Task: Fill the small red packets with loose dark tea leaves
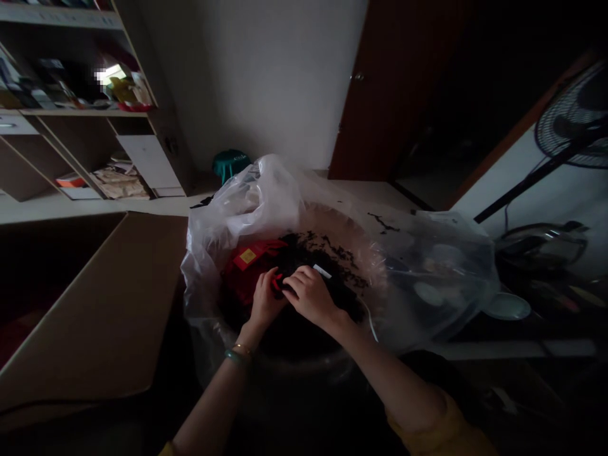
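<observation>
A clear plastic bag (228,215) lines a large round basket (351,234) and spills over its far side. Heaped inside lies dark, loose leaf-like material (304,256), probably tea, with crumbs scattered up the basket's wall. A red packet with a yellow label (249,259) rests at the heap's left. My left hand (265,299) and my right hand (310,294) meet over a small red piece (277,283), and the fingers of both close on it. A thin white strip (322,271) lies just beyond my right hand.
A large cardboard box (85,310) stands close on the left, below a shelf unit (80,107) holding papers. A green stool (230,163) stands behind the bag. To the right are a standing fan (574,120), a metal pot (541,247) and a white plate (507,306).
</observation>
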{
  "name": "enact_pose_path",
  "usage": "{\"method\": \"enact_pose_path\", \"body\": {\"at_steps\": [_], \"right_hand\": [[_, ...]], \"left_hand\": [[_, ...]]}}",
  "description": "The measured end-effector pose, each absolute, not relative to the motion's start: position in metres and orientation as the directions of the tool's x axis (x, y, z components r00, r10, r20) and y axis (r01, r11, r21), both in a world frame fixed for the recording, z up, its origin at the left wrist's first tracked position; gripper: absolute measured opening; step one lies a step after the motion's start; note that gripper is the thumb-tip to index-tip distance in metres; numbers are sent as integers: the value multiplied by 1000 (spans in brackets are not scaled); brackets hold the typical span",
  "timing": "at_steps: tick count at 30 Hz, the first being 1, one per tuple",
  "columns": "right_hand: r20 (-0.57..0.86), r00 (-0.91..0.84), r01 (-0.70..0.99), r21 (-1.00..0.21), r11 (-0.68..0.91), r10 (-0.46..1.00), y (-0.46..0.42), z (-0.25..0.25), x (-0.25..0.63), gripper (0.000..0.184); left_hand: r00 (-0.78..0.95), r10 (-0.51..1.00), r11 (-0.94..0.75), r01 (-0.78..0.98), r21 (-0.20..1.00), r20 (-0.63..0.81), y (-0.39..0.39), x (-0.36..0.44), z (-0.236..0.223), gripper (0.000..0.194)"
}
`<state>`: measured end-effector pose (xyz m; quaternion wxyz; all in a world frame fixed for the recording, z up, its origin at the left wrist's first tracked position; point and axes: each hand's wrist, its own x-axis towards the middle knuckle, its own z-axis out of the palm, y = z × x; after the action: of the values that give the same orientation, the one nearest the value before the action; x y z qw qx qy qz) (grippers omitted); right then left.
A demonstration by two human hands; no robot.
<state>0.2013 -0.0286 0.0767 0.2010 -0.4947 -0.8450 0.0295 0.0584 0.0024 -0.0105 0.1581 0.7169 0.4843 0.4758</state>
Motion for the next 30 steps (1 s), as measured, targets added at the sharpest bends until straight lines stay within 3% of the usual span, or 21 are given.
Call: {"method": "enact_pose_path", "body": {"at_steps": [6,10,16,22,27,30], "right_hand": [[210,-416,857,-236,459,885,-26,67,197,18],[298,-450,799,-287,528,842,-17,64,208,13],[437,-452,705,-359,612,777,-18,72,233,11],[407,-387,702,-452,550,827,-17,72,242,9],[354,-353,676,-544,497,866,-16,70,243,9],[328,-343,633,-612,475,880,-17,73,243,12]], "left_hand": [[70,868,-447,540,713,492,1,59,-7,59],[142,873,-468,516,718,467,4,51,-2,51],[313,910,-376,345,860,272,5,46,29,29],[322,927,-250,150,957,192,-3,61,41,31],[313,946,-142,176,974,82,-4,67,36,52],[353,935,-50,231,972,-35,-4,69,39,53]]}}
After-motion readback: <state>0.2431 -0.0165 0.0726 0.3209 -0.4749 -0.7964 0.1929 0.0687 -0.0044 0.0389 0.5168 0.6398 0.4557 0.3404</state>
